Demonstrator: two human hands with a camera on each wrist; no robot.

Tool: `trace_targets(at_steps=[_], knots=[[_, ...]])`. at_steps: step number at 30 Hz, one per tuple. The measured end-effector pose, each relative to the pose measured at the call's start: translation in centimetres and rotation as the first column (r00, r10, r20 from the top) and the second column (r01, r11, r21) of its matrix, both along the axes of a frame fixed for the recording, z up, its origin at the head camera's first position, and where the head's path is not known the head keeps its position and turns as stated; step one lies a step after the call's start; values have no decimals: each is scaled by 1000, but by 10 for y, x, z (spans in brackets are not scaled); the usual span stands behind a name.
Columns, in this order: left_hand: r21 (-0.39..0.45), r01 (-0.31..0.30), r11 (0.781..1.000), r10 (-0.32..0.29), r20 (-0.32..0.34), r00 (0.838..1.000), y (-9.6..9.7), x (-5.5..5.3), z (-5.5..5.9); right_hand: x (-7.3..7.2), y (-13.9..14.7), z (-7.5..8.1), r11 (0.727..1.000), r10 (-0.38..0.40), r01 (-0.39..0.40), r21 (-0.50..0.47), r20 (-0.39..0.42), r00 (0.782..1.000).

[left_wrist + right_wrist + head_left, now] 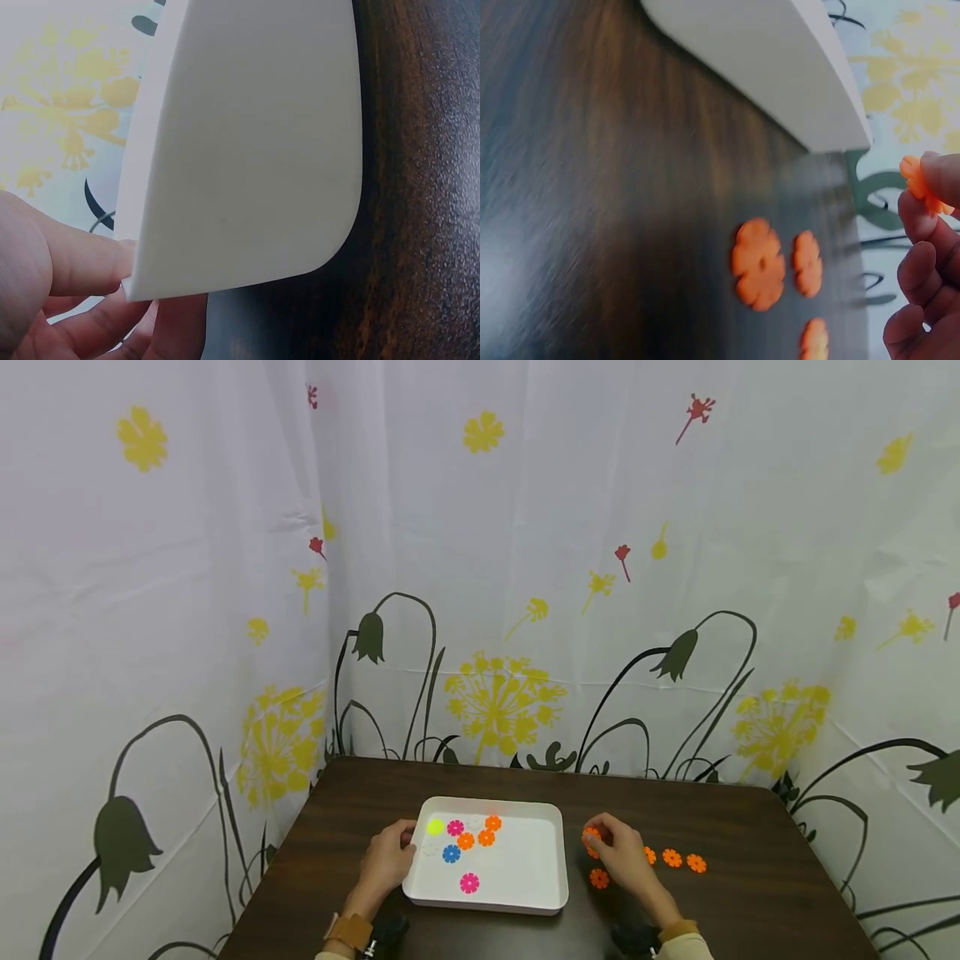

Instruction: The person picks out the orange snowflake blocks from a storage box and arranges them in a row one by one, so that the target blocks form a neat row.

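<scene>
My left hand [387, 860] grips the left rim of a white tray [525, 906]; in the left wrist view, the thumb [90, 259] lies at the rim and the fingers are below it. Just right of the tray, my right hand [621, 852] pinches an orange flower-shaped disc [913, 176] between thumb and fingertips. Below that hand lies another orange flower-shaped disc [599, 878] on the table. Inside the tray are several flower-shaped discs, among them a blue one [452, 853], a yellow one [436, 827], two pink ones, orange ones and pale, see-through ones.
A row of orange discs [672, 857] lies on the dark wooden table [750, 902], right of my right hand. Behind and beside the table hangs a white curtain [480, 527] with printed flowers.
</scene>
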State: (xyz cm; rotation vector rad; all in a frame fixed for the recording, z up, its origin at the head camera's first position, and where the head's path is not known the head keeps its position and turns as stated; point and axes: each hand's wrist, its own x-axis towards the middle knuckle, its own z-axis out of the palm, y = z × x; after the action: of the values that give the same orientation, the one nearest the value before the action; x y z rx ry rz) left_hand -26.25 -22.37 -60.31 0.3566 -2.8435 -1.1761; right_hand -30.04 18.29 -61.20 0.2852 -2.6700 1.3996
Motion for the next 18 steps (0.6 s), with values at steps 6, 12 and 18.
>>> trace_targets(at_steps=[6,12,18], knots=[[-27,9,1000,-9,-35,999,-3,0,-2,5,19,-13,998,-58,57,30,53,997],[-42,16,999,-19,-54,998,-4,-1,-4,10,36,-17,998,-56,56,6,117,992],[-39,20,999,-22,-48,999,-3,-1,-4,16,43,-22,997,-71,67,27,140,988]])
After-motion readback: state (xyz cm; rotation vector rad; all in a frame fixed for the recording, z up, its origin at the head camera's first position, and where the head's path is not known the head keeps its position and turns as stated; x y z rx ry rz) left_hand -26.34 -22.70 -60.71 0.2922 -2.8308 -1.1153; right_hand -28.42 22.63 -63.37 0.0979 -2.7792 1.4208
